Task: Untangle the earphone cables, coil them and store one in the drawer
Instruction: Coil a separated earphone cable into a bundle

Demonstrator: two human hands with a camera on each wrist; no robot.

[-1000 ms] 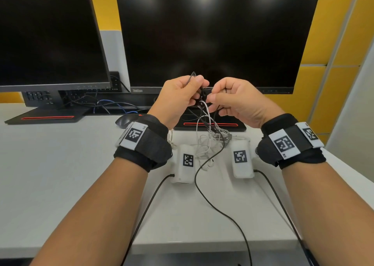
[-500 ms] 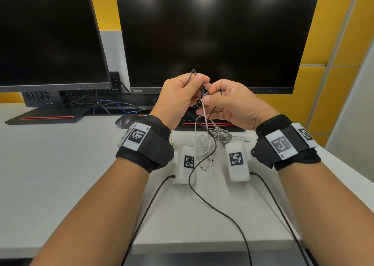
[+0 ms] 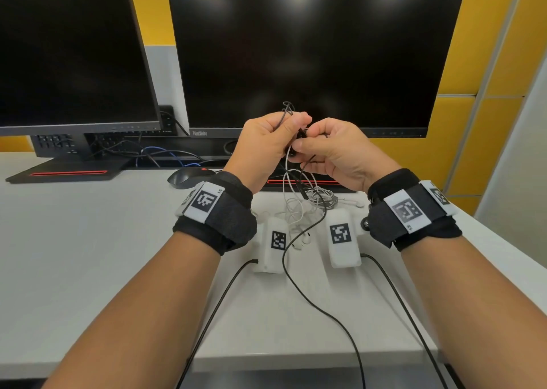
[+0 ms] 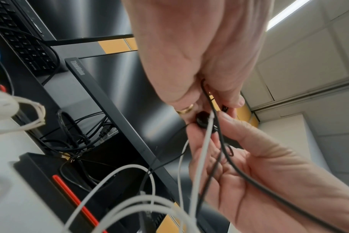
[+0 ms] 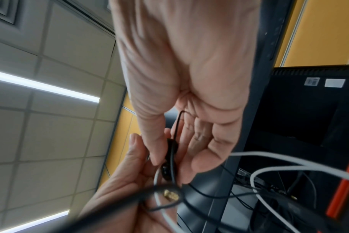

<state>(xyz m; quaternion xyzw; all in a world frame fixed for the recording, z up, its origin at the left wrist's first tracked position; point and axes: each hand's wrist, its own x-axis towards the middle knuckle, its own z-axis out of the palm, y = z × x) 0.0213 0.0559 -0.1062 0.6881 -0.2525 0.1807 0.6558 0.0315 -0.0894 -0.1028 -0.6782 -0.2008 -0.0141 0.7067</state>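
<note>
You're pinching the black earphone cable [image 3: 302,240] with both grips, left hand [image 3: 266,145] and right hand [image 3: 334,151]: be feeding its earbud [image 4: 203,119] back through the white cable [image 3: 291,208] loop, not tugging.

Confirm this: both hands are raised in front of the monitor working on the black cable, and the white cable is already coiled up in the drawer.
Not quite. The white cable is not in a drawer: the head view shows it loose and tangled on the desk. The rest holds: the left hand and right hand pinch the black cable before the monitor.
</note>
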